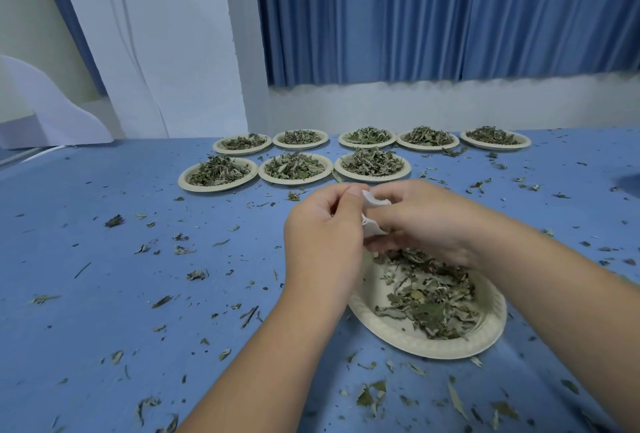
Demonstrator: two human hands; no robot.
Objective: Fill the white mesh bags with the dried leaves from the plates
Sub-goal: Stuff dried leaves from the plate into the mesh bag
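Leaves (429, 297) lie on the plate (491, 335) just below the white mesh bag (372, 224) that we pinch between left hand (322, 224) and right hand (426, 218), the right nearer them, by the near edge of the bench (104, 259).

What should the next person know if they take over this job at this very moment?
Left grip and right grip: both pinch one white mesh bag over the near plate's far edge.
Its dried leaves lie thin, bare plate showing. Eight heaped plates stand behind in two rows.
Done: no filled bag in view.
Left: fill this bag, then the rest; leaf bits litter the blue table.
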